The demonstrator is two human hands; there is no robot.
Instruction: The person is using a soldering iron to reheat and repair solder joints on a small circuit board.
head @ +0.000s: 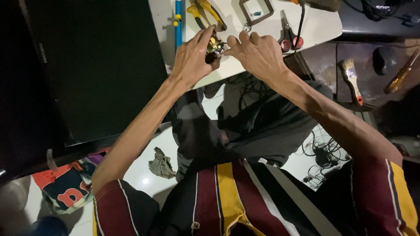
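Head view, looking down past the person's striped shirt and dark trousers.

Left hand (192, 54): fingers curled around a small shiny metal part (215, 47) at the near edge of the white bench (319, 26); index finger stretched over the top of it, thumb beneath. Closed on the part.

Right hand (258, 52): knuckles up, fingers bent, fingertips touching the same metal part from the other side. Whether it truly grips or only steadies cannot be told.

Small metal part: brass and silver in colour, rounded, held between both hands just above the bench edge. Details too small to make out.

On the bench, beyond the hands:
- pliers with yellow handles (205, 13), just behind the left hand;
- blue rod or tube (178, 22), lying lengthwise to the left of the pliers;
- scissors with red handles (288, 35), just beside the right hand;
- rectangular metal frame (256, 11), further back;
- black cable (301, 22) running across the surface by the scissors.

To the left: large dark flat screen (87, 65), leaning beside the bench.

To the right, on a dark surface: paintbrush (351, 78) with pale bristles and red-tipped handle; screwdriver with amber handle (400, 74), well apart from the hands.

On the floor: crumpled grey rag (161, 164); tangle of wires (321, 153); red and blue cloth (65, 185).
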